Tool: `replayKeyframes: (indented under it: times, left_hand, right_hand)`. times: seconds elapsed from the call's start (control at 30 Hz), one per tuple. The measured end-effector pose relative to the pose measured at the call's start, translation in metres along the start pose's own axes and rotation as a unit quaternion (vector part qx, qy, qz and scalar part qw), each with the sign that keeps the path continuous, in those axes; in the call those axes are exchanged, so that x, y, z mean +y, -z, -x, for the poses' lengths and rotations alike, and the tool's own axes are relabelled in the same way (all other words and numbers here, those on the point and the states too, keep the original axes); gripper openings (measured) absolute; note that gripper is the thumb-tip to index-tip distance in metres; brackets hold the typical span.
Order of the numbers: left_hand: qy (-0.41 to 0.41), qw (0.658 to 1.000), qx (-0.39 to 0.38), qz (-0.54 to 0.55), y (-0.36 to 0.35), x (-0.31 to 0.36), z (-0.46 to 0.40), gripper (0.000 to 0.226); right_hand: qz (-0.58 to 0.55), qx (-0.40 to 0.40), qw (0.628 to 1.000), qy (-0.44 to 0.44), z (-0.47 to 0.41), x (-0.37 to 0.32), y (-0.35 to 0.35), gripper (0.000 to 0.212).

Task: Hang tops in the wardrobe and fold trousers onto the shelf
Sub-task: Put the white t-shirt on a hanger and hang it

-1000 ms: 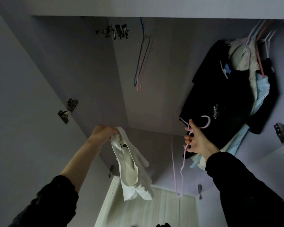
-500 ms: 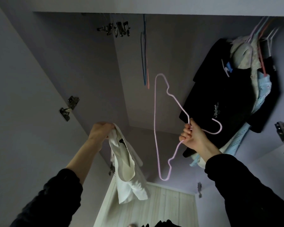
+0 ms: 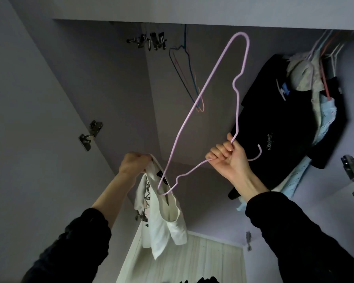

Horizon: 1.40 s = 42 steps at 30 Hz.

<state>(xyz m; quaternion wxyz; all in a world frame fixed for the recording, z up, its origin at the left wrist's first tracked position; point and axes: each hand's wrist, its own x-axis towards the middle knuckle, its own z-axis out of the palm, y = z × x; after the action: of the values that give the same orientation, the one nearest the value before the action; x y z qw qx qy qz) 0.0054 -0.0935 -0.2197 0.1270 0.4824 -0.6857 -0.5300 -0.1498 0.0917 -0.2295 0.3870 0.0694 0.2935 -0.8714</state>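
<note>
Inside the open wardrobe [image 3: 202, 123], viewed from below, we hold both hands raised in front of the back panel. Our left hand [image 3: 134, 163] is closed, its fingers curled tightly round the neckline of a white top [image 3: 161, 219], which hangs down from that grip with a dark printed graphic visible on its left side. Our right hand [image 3: 228, 158] is also closed, fingers wrapped round the neck of a pink hanger [image 3: 204, 92], just beside its hook, which projects to the right of the fist. We hold the hanger tilted, one shoulder end pointing up toward the wardrobe ceiling and the other end down, where it sits at the neck opening of the white top; we cannot tell whether that end is inside the opening or only in front of it. To the right, a black garment [image 3: 274, 127] hangs among several other clothes on coloured hangers, including a light blue lacy item [image 3: 325, 115]. Empty hangers [image 3: 184, 74], blue and pink, hang at upper centre, and metal clips [image 3: 149, 40] sit beside them to the left. Door hinges [image 3: 91, 133] are mounted on the left panel and on the right. Both our sleeves are black.
</note>
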Motion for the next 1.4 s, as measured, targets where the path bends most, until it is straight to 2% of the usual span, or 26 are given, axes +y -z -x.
replayKeyframes:
  times: [0.17, 0.3, 0.37, 0.43, 0.53, 0.63, 0.7, 0.8, 0.93, 1.13, 1.2, 1.3, 1.33, 1.4]
  left_hand:
    - [-0.011, 0.999, -0.007, 0.032, 0.005, 0.005, 0.009, 0.023]
    - [0.012, 0.997, -0.017, 0.073, 0.011, 0.011, 0.012, 0.023]
    - [0.037, 0.994, -0.033, 0.099, 0.016, 0.012, 0.010, 0.019]
    - [0.061, 0.987, -0.055, 0.139, 0.024, 0.010, 0.006, 0.016]
    - [0.091, 0.974, -0.083, 0.190, 0.036, 0.008, 0.000, 0.016]
    - [0.095, 0.972, -0.085, 0.196, 0.043, 0.008, -0.002, 0.018]
    - [0.094, 0.974, -0.085, 0.189, 0.045, 0.008, -0.003, 0.019]
    - [0.108, 0.977, -0.072, 0.168, 0.047, 0.007, -0.007, 0.020]
    - [0.109, 0.986, -0.058, 0.109, 0.047, 0.007, -0.012, 0.022]
    - [0.047, 0.998, -0.031, -0.006, 0.044, 0.021, -0.014, 0.021]
    - [0.012, 0.999, -0.031, -0.038, 0.044, 0.027, -0.016, 0.021]
    - [-0.017, 0.994, -0.040, -0.096, 0.043, 0.024, -0.018, 0.020]
    - [-0.022, 0.991, -0.043, -0.125, 0.042, 0.023, -0.017, 0.020]
    - [-0.037, 0.983, -0.046, -0.171, 0.037, 0.020, -0.014, 0.018]
  right_hand:
    - [0.130, 0.005, 0.991, 0.030, 0.000, 0.014, -0.003, 0.068]
    - [0.297, 0.009, 0.953, 0.051, 0.002, 0.028, 0.001, 0.053]
    - [0.393, 0.003, 0.916, 0.080, 0.003, 0.030, 0.004, 0.046]
    - [0.480, 0.000, 0.871, 0.102, 0.003, 0.028, 0.009, 0.048]
    - [0.536, 0.000, 0.835, 0.126, -0.001, 0.022, 0.023, 0.049]
    - [0.580, -0.004, 0.801, 0.149, -0.007, 0.014, 0.033, 0.055]
    - [0.608, -0.004, 0.778, 0.157, -0.011, 0.005, 0.032, 0.060]
    - [0.673, 0.002, 0.724, 0.155, -0.021, -0.010, 0.028, 0.058]
    - [0.712, 0.021, 0.685, 0.152, -0.025, -0.025, 0.023, 0.058]
    - [0.812, 0.059, 0.563, 0.141, -0.023, -0.031, 0.010, 0.055]
    - [0.814, 0.042, 0.565, 0.129, -0.024, -0.029, 0.008, 0.055]
    - [0.744, -0.024, 0.665, 0.060, -0.022, -0.035, -0.005, 0.055]
    - [0.728, -0.039, 0.684, 0.028, -0.020, -0.038, -0.011, 0.058]
    - [0.730, -0.063, 0.681, -0.016, -0.021, -0.043, -0.020, 0.060]
